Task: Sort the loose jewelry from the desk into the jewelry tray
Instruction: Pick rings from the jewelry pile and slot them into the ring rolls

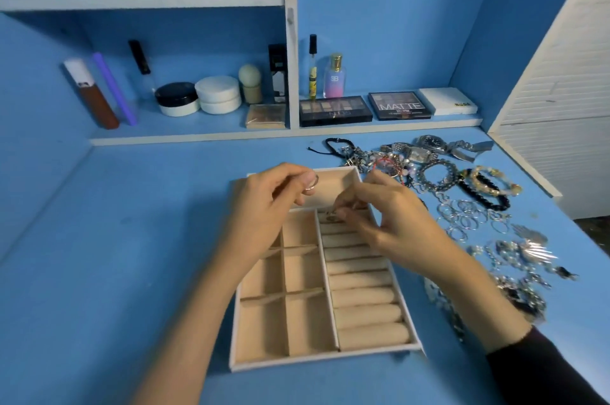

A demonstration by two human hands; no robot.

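Note:
A beige jewelry tray point(376, 347) lies on the blue desk, with square compartments on its left and padded ring rolls point(363, 295) on its right. My left hand point(264, 206) hovers over the tray's far left part and pinches a silver ring point(312, 182) between thumb and fingers. My right hand point(392, 219) is over the top ring rolls, its fingertips pinched on a small ring point(331, 216) at the roll slot. Loose jewelry lies right of the tray: silver rings point(468, 216), bracelets point(488, 188), watches point(429, 148) and chains point(518, 285).
A low shelf along the back wall carries eyeshadow palettes point(335, 111), perfume bottles point(334, 76), cream jars point(218, 94) and tubes point(92, 97). A white slatted panel point(561, 91) bounds the desk on the right. Bare blue desk point(115, 256) spreads left of the tray.

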